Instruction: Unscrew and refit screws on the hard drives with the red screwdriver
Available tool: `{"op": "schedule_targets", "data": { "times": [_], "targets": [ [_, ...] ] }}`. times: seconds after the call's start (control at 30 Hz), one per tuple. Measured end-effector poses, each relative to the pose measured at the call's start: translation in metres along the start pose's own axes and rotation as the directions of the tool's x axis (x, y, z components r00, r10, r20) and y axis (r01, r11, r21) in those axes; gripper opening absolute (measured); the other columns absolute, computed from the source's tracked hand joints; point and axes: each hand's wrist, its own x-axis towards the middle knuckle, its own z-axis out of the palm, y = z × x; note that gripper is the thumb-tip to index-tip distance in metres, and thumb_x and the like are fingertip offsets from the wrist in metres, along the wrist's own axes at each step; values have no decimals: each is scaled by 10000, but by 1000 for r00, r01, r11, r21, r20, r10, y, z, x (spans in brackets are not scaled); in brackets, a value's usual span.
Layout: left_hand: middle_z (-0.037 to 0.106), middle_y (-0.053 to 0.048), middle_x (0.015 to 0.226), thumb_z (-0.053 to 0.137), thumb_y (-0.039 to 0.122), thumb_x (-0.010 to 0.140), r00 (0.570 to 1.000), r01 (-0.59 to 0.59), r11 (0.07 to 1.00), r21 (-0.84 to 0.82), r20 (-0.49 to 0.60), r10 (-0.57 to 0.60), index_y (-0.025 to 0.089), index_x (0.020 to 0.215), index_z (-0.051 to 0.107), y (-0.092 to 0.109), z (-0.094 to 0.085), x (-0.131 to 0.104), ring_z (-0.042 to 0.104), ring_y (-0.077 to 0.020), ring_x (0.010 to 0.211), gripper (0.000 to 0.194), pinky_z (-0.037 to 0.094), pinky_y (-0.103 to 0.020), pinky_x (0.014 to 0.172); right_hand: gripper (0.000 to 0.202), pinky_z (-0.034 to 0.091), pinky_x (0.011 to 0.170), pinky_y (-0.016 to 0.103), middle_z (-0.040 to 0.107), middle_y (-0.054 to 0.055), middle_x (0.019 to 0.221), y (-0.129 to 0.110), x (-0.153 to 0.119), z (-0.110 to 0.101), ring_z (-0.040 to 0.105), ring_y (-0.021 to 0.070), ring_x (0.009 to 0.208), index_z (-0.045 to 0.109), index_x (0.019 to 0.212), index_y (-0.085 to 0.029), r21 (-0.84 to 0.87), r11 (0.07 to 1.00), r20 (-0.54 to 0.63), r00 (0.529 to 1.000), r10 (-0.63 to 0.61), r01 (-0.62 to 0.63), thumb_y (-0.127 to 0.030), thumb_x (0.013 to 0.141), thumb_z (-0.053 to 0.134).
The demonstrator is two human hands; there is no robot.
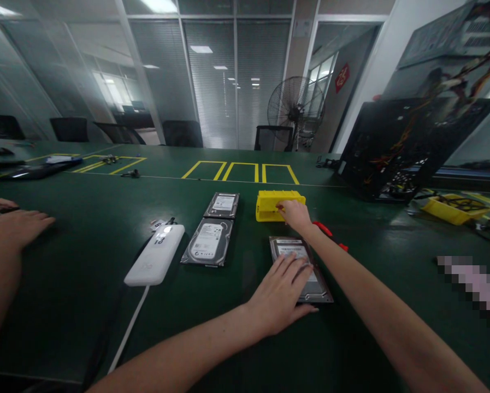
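My left hand (281,292) lies flat on a hard drive (315,286), fingers stretched over its label and lower part. Just beyond the drive, my right hand (297,217) reaches to the open front of a small yellow bin (263,210). Its thumb and fingers are pressed together at the bin's opening; what they pinch, if anything, is too small to make out. A red-handled tool (324,228) lies partly hidden behind my right wrist. To the left, two more hard drives lie end to end, a farther one (222,204) and a nearer one (207,241).
Left of the drives lies a white power bank (157,256) with a cable. Another person's hands (17,226) rest at the far left. An open black computer case (396,147) stands at the right, near a yellow tray (449,210). Yellow tape rectangles (242,164) mark the green table.
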Motion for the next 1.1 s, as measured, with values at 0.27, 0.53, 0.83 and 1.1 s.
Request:
{"op": "schedule_targets", "data": {
  "times": [0.27,0.53,0.83,1.1],
  "targets": [
    [366,-118,1406,481,484,837,1000,-4,999,39,-18,5,162,1353,289,1,0,0,242,-249,1340,638,230,-427,1104,255,449,707,273,641,63,1053,-6,-19,-16,595,197,937,635,1008,-183,120,989,80,992,-101,91,-313,875,460],
    [380,-120,1393,467,491,843,1000,4,999,36,-5,-4,151,1327,335,1,0,1,273,-255,1326,606,228,-414,1103,258,430,690,233,698,27,876,-20,-43,-21,620,155,791,714,857,-187,371,910,229,932,-281,184,-382,803,553],
    [362,-115,1409,437,502,853,1000,3,999,42,13,-3,158,1344,311,1,-4,0,274,-252,1326,613,252,-420,1089,240,462,771,248,696,51,915,-17,-49,-17,623,163,847,715,890,-151,555,823,212,935,-283,124,-322,804,571],
    [368,-113,1406,457,504,843,1000,0,999,55,0,0,165,1339,313,1,-1,1,278,-252,1325,617,257,-425,1087,235,443,852,259,667,52,991,-19,-52,-20,600,159,932,693,950,-162,530,815,164,915,-370,234,-283,843,523]
  ]
}}
